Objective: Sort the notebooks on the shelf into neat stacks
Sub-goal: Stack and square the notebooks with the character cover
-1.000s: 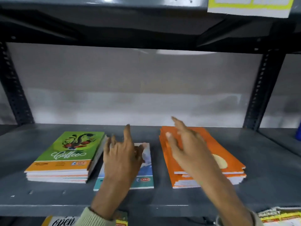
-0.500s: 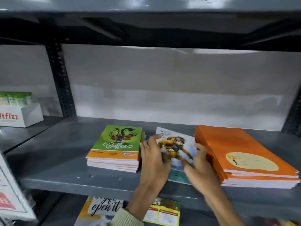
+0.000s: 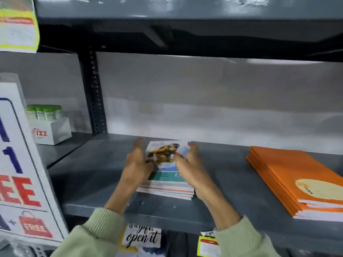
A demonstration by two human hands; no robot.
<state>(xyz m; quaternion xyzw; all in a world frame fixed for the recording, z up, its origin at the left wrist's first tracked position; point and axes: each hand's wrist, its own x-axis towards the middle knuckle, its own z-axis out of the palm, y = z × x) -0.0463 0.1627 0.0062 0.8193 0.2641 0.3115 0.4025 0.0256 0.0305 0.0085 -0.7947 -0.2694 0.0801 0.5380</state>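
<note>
On the grey metal shelf a stack of notebooks lies at the middle, topped by a blue notebook with a monkey picture. My left hand presses flat against the stack's left side and my right hand against its right side, fingers spread, thumbs over the top cover. The green cover that lay on this stack is hidden under the blue notebook. A second stack of orange notebooks lies at the right, with a cream label on top; neither hand touches it.
A dark slotted upright stands at the back left. Beyond it a white box of green-capped bottles sits on the neighbouring shelf. A large white sign with red letters leans at the left. Printed covers show on the shelf below.
The blue monkey notebook has moved from the shelf between the stacks onto the green-topped stack. Both hands now clasp that stack's sides. The view has swung left.
</note>
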